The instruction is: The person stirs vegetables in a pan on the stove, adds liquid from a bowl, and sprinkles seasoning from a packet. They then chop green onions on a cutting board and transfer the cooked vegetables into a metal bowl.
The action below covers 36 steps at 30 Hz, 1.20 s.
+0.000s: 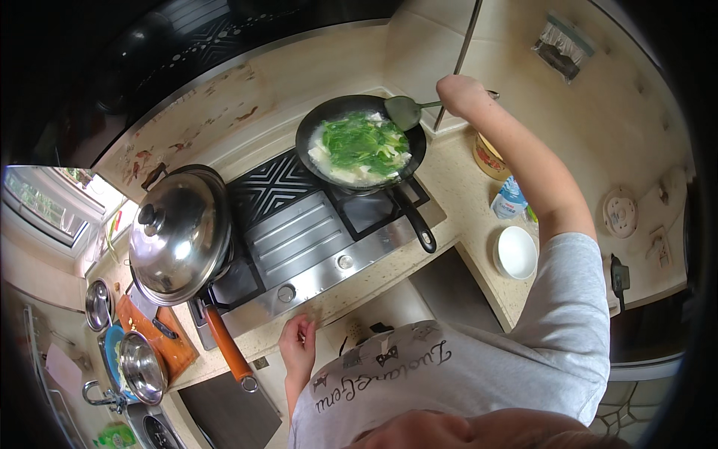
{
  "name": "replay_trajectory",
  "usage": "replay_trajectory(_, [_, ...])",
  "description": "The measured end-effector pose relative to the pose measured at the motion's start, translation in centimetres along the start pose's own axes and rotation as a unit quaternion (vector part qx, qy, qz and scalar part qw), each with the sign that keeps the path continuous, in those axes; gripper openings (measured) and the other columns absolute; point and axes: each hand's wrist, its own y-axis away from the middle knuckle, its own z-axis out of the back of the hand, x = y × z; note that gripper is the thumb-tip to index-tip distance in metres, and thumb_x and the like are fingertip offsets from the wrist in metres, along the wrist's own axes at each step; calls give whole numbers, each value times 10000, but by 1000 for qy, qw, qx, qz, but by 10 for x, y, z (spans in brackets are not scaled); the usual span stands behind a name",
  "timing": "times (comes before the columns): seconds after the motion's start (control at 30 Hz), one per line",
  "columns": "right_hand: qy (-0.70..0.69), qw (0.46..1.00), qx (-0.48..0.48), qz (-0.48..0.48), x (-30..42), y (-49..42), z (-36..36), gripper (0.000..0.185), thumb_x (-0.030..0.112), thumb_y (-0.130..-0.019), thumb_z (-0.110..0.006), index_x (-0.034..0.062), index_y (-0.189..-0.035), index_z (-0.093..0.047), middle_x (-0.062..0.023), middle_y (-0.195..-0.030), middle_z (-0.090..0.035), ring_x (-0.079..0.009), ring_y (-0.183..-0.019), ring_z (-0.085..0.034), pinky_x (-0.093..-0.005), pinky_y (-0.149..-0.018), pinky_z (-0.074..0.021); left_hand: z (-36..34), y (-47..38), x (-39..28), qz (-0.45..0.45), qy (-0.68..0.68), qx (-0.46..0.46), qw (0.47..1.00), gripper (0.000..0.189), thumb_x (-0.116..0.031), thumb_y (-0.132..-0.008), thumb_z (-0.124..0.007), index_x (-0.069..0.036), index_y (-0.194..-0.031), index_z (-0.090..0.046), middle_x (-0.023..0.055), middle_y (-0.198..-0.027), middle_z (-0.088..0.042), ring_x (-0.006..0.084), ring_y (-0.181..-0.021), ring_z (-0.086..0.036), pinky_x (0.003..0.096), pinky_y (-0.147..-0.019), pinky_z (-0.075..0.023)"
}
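My right hand (461, 96) is closed around the handle of a grey-green spatula (403, 113), its blade over the right rim of a dark wok (304, 132). Leafy greens (359, 143) and white pieces that look like tofu lie in pale liquid in the wok, on the right burner. The wok's black handle (418, 223) points toward me. Near the counter's front edge, in front of the stove, is my left hand (299, 339), fingers loosely curled and holding nothing visible.
A steel-lidded pan (179, 241) with an orange handle (227, 345) stands on the left burner. Further left are a cutting board (182, 351) with a knife (165, 329), and a steel bowl (143, 367). A white bowl (517, 253) and a blue-white packet (509, 199) stand at right.
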Motion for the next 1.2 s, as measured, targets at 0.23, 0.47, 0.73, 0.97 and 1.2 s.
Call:
replay_trajectory(0.23, [-63, 992, -109, 9, -11, -16, -82, 149, 107, -768, -629, 53, -906, -632, -172, -963, -640, -344, -952, -615, -444, -807, -504, 8, 7, 7, -3, -35, -28, 999, 161, -77, -810, -696, -19, -943, -628, 102, -738, -593, 228, -610, -572, 329, -542, -459])
replay_trajectory(0.47, [-193, 954, -201, 112, 2, -39, -184, 102, 57, -785, -622, -4, -849, -572, -240, -835, -608, -424, -823, -582, -494, -689, -466, 21, 58, -10, 33, -131, -76, 988, 186, -116, -812, -697, -32, -963, -630, 87, -768, -610, 213, -608, -596, 317, -558, -486])
replay_trajectory(0.73, [-282, 943, -141, 107, -7, -23, -204, 168, 109, -818, -645, -1, -932, -591, -196, -831, -644, -360, -785, -627, -425, -707, -495, 92, 147, 23, 260, 10, -306, 916, 183, -43, -849, -654, -45, -1029, -618, -2, -739, -595, 73, -607, -537, 233, -536, -461])
replay_trajectory(0.97, [-520, 829, -67, 194, 43, 116, -30, 201, 94, -907, -598, 0, -1084, -594, -67, -928, -630, -140, -839, -593, -263, -767, -473, 289, 140, 118, 242, 202, -549, 774, 543, -247, -880, -681, -34, -1256, -353, 71, -828, -576, 102, -545, -557, 218, -443, -457])
replay_trajectory(1.2, [-592, 629, 438, 251, 309, 333, -6, 169, 89, -844, -695, 5, -989, -667, -55, -894, -675, -95, -796, -618, -231, -687, -496, 417, 103, 242, 232, 209, -497, 810, 584, -131, -893, -606, -59, -1334, -231, 178, -1047, -573, 201, -657, -636, 300, -470, -545])
